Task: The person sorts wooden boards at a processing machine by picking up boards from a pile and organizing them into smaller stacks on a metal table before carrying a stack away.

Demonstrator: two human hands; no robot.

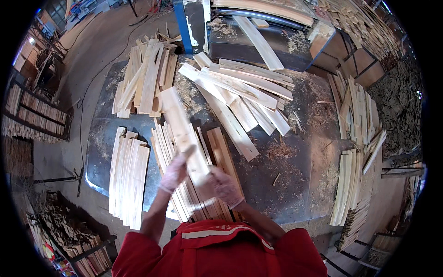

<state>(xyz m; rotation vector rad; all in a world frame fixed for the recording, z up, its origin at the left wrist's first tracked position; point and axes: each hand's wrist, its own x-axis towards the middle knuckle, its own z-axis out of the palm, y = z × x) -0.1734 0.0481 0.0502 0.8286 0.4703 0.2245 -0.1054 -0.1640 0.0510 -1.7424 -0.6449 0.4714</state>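
A pale wooden board (181,127) is held tilted up in front of me, its far end pointing away and slightly left. My left hand (174,174), in a thin whitish glove, is closed on the board's left edge. Gripping its right edge near the close end is my right hand (225,186), gloved the same way; some of its fingers are hidden by the board. Beneath both hands lies a row of narrow boards (167,147) set side by side on the dark metal table (295,184). The board's near end is a little blurred.
A neat stack of boards (128,177) lies at left. Farther back are a loose heap of boards (150,76) and crossed boards (244,87). Sawdust (281,152) covers parts of the table. Behind stands a machine with a blue post (183,27). More boards (348,180) are at right.
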